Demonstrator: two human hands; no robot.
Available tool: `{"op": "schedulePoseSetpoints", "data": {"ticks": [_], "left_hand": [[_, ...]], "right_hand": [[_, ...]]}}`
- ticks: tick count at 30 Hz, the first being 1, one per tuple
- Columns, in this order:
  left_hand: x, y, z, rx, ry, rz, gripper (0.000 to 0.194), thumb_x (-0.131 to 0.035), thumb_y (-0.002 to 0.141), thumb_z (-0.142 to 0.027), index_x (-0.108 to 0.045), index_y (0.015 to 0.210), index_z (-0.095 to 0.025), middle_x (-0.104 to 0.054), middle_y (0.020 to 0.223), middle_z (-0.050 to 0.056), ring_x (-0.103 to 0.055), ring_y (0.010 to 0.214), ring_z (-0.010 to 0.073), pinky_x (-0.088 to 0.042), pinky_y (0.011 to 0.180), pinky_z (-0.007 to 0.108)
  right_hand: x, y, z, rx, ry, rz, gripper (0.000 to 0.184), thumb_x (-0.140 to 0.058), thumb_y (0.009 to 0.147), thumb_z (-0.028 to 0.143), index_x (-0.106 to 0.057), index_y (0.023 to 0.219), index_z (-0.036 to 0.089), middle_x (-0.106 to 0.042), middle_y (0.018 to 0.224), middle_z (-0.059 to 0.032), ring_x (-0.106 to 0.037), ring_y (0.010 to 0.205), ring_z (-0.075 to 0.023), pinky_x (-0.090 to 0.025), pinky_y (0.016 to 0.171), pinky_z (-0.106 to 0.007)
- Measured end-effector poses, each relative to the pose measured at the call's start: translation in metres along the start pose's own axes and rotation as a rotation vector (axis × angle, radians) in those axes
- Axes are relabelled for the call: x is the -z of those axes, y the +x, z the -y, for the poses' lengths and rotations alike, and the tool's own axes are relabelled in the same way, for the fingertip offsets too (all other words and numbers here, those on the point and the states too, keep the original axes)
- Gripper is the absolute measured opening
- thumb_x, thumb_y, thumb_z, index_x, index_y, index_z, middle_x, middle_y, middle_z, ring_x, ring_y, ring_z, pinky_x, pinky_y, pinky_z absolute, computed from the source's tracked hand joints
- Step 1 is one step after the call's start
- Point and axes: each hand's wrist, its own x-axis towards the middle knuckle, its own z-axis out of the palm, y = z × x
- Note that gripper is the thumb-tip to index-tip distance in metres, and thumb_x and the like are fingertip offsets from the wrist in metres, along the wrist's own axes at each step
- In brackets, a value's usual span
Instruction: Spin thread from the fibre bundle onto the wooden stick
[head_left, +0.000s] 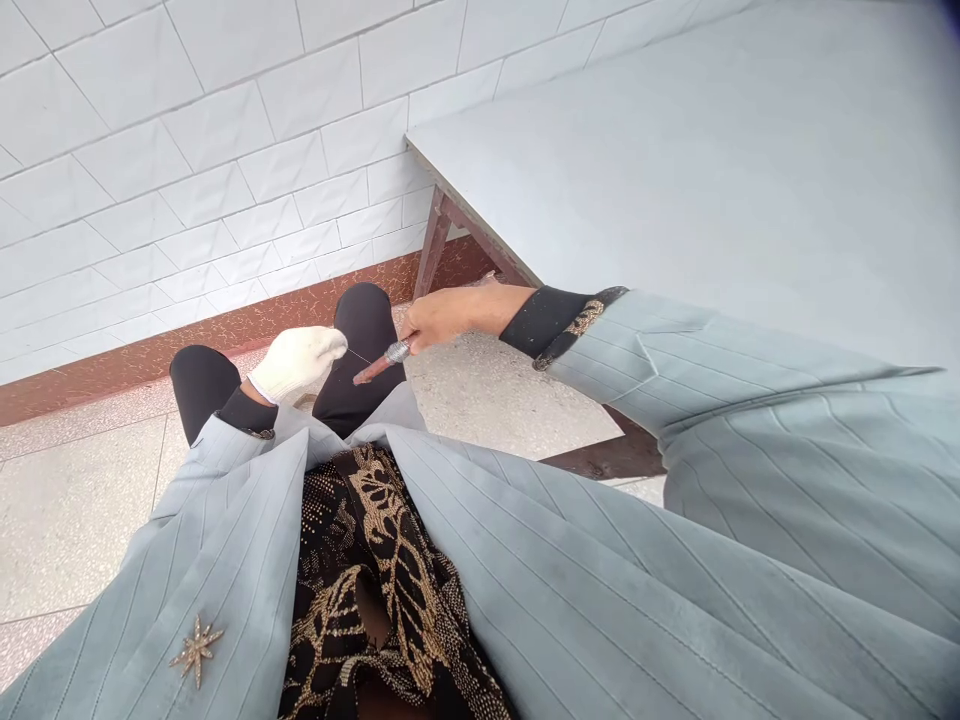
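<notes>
My left hand [298, 360], in a white glove, is closed in a pinch above my dark-trousered knees. A thin wire or thread [361, 357] runs from its fingertips toward a reddish-brown stick [369, 373]. Bare and closed, my right hand [441, 318] grips that stick at its upper part. Just below the right fingers, a silvery winding [397, 351] wraps around the stick. The stick slants down to the left over my knee, its tip apart from the glove. Its other end is hidden by my right hand.
A pale tabletop [675, 170] on brown legs [433, 245] fills the right side, its corner beyond my right forearm. White wall tiles [225, 120] stand ahead, above a reddish-brown skirting [135, 362]. Speckled floor tiles [82, 500] lie below.
</notes>
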Motion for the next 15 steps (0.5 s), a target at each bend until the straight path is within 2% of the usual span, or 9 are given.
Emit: {"op": "schedulePoseSetpoints", "data": {"ticks": [2,5,8,10,13,15], "left_hand": [[0.004,0.001,0.001,-0.006,-0.09,0.001,0.025,-0.048,0.096,-0.027,-0.073,0.098,-0.021,-0.077,0.103,0.006,-0.07,0.097,0.0232,-0.05,0.088,0.035],[0.008,0.005,-0.004,0.046,-0.312,-0.017,0.023,-0.048,0.092,-0.024,-0.071,0.092,-0.02,-0.076,0.096,0.003,-0.069,0.093,0.0204,-0.051,0.088,0.033],[0.007,0.011,-0.012,0.059,-0.491,-0.05,0.023,-0.048,0.089,-0.023,-0.07,0.089,-0.018,-0.074,0.09,0.002,-0.067,0.087,0.0177,-0.051,0.086,0.031],[0.005,0.015,-0.017,0.067,-0.516,-0.076,0.023,-0.047,0.088,-0.024,-0.069,0.088,-0.018,-0.073,0.089,0.002,-0.066,0.085,0.0169,-0.051,0.086,0.031],[0.009,0.018,-0.025,0.101,-0.501,-0.144,0.025,-0.047,0.089,-0.025,-0.07,0.09,-0.017,-0.074,0.089,0.002,-0.066,0.085,0.0163,-0.051,0.085,0.03],[0.018,0.016,-0.032,0.111,-0.482,-0.175,0.026,-0.045,0.09,-0.024,-0.07,0.09,-0.017,-0.075,0.091,0.003,-0.067,0.085,0.016,-0.051,0.084,0.03]], "right_hand": [[-0.002,-0.002,0.0,0.101,0.075,0.206,0.02,-0.071,0.085,0.028,-0.083,0.099,0.019,-0.066,0.073,-0.0001,-0.054,0.066,-0.0138,-0.036,0.067,-0.03],[0.001,-0.006,0.001,0.27,0.287,0.415,0.034,-0.073,0.086,0.047,-0.08,0.105,0.019,-0.058,0.066,0.0035,-0.049,0.062,-0.0106,-0.038,0.065,-0.027],[0.006,-0.008,0.003,0.382,0.36,0.485,0.051,-0.07,0.085,0.066,-0.077,0.1,0.017,-0.054,0.066,0.0043,-0.047,0.061,-0.0093,-0.038,0.064,-0.026],[0.006,-0.007,0.002,0.409,0.384,0.52,0.059,-0.069,0.082,0.073,-0.073,0.091,0.015,-0.051,0.065,0.0043,-0.045,0.059,-0.0086,-0.037,0.063,-0.025],[0.003,-0.003,-0.002,0.387,0.444,0.581,0.061,-0.069,0.082,0.074,-0.068,0.089,0.013,-0.048,0.064,0.0049,-0.041,0.056,-0.0073,-0.035,0.059,-0.025],[0.0,0.0,-0.004,0.307,0.449,0.574,0.054,-0.068,0.089,0.067,-0.067,0.092,0.013,-0.047,0.063,0.0052,-0.04,0.054,-0.0071,-0.034,0.057,-0.025]]}}
